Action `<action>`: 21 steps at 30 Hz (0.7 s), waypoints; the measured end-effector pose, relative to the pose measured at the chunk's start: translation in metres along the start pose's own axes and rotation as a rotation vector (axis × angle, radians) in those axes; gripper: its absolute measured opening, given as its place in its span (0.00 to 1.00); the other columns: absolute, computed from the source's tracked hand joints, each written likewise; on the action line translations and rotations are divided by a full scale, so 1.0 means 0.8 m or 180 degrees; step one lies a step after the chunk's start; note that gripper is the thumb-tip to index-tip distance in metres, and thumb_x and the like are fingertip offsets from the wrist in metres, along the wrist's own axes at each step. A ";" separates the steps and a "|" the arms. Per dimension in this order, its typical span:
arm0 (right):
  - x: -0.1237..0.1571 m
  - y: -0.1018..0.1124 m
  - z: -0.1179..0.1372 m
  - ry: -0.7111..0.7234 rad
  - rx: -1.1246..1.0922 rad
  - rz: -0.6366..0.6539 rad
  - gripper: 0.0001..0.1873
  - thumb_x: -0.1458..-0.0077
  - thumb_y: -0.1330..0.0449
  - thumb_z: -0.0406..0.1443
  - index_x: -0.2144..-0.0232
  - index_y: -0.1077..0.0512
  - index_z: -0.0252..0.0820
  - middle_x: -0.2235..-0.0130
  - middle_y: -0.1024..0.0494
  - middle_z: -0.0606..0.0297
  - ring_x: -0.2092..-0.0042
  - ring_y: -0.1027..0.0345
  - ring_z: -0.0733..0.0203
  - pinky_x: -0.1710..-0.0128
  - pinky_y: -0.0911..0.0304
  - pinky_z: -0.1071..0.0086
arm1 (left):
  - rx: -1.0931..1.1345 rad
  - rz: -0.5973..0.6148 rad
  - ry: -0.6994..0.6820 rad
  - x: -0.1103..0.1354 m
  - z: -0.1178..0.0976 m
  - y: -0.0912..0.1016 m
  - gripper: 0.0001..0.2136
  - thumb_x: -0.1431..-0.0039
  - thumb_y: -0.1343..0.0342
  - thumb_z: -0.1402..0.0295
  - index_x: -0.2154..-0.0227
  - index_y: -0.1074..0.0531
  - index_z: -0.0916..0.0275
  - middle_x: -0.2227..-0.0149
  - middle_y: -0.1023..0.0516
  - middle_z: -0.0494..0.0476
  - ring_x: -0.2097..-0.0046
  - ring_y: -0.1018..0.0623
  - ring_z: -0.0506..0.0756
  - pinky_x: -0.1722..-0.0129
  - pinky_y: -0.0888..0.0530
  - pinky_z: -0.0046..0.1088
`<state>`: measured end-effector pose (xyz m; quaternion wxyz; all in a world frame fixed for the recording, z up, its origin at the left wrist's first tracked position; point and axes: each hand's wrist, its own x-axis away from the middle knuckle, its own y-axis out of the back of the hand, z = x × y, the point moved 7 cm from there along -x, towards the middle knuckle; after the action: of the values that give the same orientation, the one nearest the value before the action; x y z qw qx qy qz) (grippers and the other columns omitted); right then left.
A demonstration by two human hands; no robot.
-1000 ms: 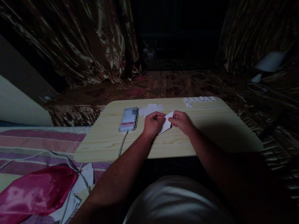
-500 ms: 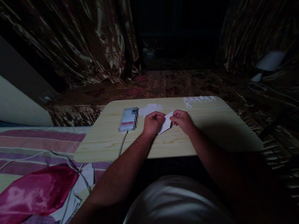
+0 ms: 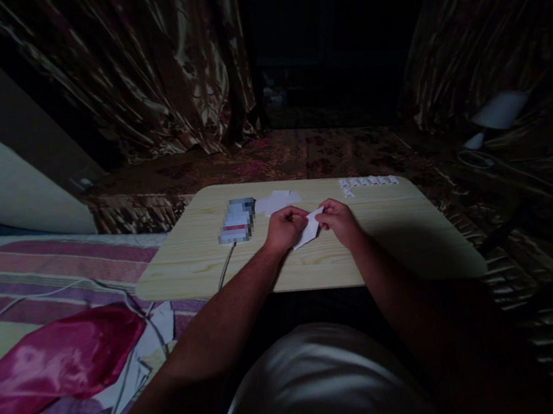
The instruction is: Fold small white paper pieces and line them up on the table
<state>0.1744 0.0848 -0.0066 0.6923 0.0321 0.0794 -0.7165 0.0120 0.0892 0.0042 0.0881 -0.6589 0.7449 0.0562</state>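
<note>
Between my two hands, just above the wooden table (image 3: pixel 178 273), is a small piece of white paper (image 3: pixel 306 234) with straight, angled edges. My left hand (image 3: pixel 283 229) is closed on its left side, thumb on top. The fingers of my right hand (image 3: pixel 339 219) pinch its upper right edge. Beyond my left hand lie some flat white paper sheets (image 3: pixel 278 200). Several small folded white paper pieces (image 3: pixel 371 182) sit in a row near the table's far right edge, with one in front of the row.
Left of my hands lies a blurred-out phone (image 3: pixel 237 222) with a white cable (image 3: pixel 226 267). A striped bed (image 3: pixel 61 260) to the left holds a shiny pink cloth (image 3: pixel 67 353) and loose papers (image 3: pixel 157 326). A lamp (image 3: pixel 501 111) stands at the far right.
My right hand has shifted very slightly on the paper, its fingertips a little higher. The paper stays in both hands, and the things on the table have not moved.
</note>
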 end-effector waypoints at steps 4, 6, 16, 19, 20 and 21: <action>-0.002 -0.004 -0.004 0.0020 0.0137 0.0178 0.13 0.64 0.35 0.35 0.72 0.31 0.42 0.76 0.26 0.72 0.78 0.37 0.68 0.79 0.45 0.74 | -0.0019 -0.0053 -0.0016 -0.001 0.003 0.002 0.09 0.58 0.35 0.66 0.72 0.21 0.65 0.77 0.24 0.53 0.77 0.30 0.49 0.77 0.36 0.24; -0.003 -0.003 -0.006 0.0025 0.0132 0.0142 0.12 0.64 0.34 0.35 0.73 0.31 0.42 0.78 0.27 0.72 0.79 0.38 0.68 0.80 0.46 0.74 | -0.0008 -0.0048 -0.0034 -0.001 0.004 0.002 0.09 0.58 0.35 0.66 0.72 0.21 0.64 0.77 0.24 0.53 0.77 0.30 0.49 0.77 0.36 0.24; 0.002 0.002 -0.001 -0.0154 -0.0115 -0.0131 0.13 0.64 0.32 0.39 0.77 0.33 0.42 0.82 0.28 0.70 0.80 0.40 0.68 0.80 0.46 0.73 | -0.0120 -0.0076 -0.0095 -0.001 0.003 0.001 0.10 0.58 0.35 0.66 0.71 0.21 0.64 0.77 0.24 0.52 0.78 0.32 0.48 0.78 0.37 0.24; 0.002 0.003 -0.001 -0.0129 -0.0078 -0.0183 0.13 0.61 0.33 0.40 0.78 0.33 0.42 0.81 0.28 0.70 0.80 0.40 0.68 0.80 0.46 0.73 | -0.0103 -0.0042 -0.0121 -0.001 0.002 0.001 0.09 0.57 0.36 0.66 0.71 0.21 0.64 0.77 0.24 0.52 0.78 0.32 0.48 0.78 0.37 0.24; 0.001 0.003 -0.001 -0.0102 -0.0064 -0.0207 0.12 0.60 0.34 0.41 0.78 0.33 0.42 0.81 0.28 0.70 0.81 0.40 0.68 0.80 0.46 0.73 | -0.0106 -0.0033 -0.0123 -0.001 0.002 0.001 0.09 0.57 0.36 0.66 0.71 0.21 0.64 0.77 0.24 0.53 0.78 0.32 0.48 0.78 0.37 0.24; 0.001 0.004 -0.001 -0.0067 -0.0053 -0.0235 0.12 0.59 0.34 0.41 0.78 0.33 0.42 0.81 0.28 0.70 0.80 0.40 0.68 0.80 0.45 0.73 | -0.0111 -0.0029 -0.0117 -0.001 0.002 0.000 0.09 0.57 0.36 0.66 0.71 0.21 0.65 0.77 0.24 0.53 0.78 0.32 0.48 0.78 0.37 0.24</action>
<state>0.1774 0.0839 -0.0080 0.6664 0.0158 0.0793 -0.7412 0.0118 0.0905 0.0028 0.0906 -0.6626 0.7391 0.0809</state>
